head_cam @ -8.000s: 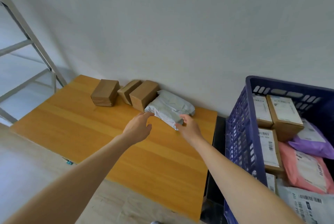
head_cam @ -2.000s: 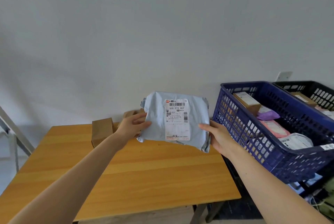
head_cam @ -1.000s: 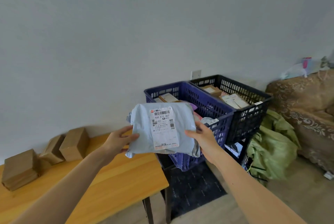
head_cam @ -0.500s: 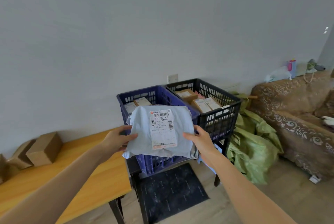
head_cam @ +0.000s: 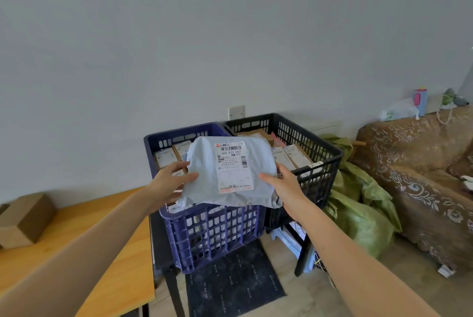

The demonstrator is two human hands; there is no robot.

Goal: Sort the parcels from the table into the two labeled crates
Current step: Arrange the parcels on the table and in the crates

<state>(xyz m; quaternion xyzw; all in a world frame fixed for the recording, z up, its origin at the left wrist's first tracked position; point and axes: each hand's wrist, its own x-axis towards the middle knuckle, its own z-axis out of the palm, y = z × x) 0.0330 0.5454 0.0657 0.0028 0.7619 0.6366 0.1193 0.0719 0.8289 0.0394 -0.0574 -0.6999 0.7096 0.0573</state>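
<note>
You face a brown, flower-patterned fabric sofa [head_cam: 422,176] standing well to the right of the dark blue slatted plastic crate [head_cam: 212,235]. The light wooden table [head_cam: 122,273] ends just left of that crate. Crumpled green sacks [head_cam: 358,214] lie on the floor to the crate's right, beyond the black slatted plastic crate [head_cam: 320,178] that stands against the blue one's right side. Both crates hold labelled cardboard boxes [head_cam: 163,158]. A dark floor mat [head_cam: 230,283] lies in front of the blue crate.

You hold the pale grey, soft plastic mailer parcel [head_cam: 202,158] in the air above the blue crate, over its front right part and partly over the seam with the black crate; it touches neither rim. A plain brown cardboard box [head_cam: 25,219] sits on the table, far to the blue crate's left.

Your left hand [head_cam: 169,183] grips the parcel's left edge, thumb lying on its upper face. Your right hand [head_cam: 284,183] grips the lower right edge, thumb on the face. The other fingers of both hands are hidden behind the plastic, probably curled under it. The white printed shipping label [head_cam: 233,165] faces you, barcode at the top. A white wall socket [head_cam: 236,112] sits just behind the blue crate.
</note>
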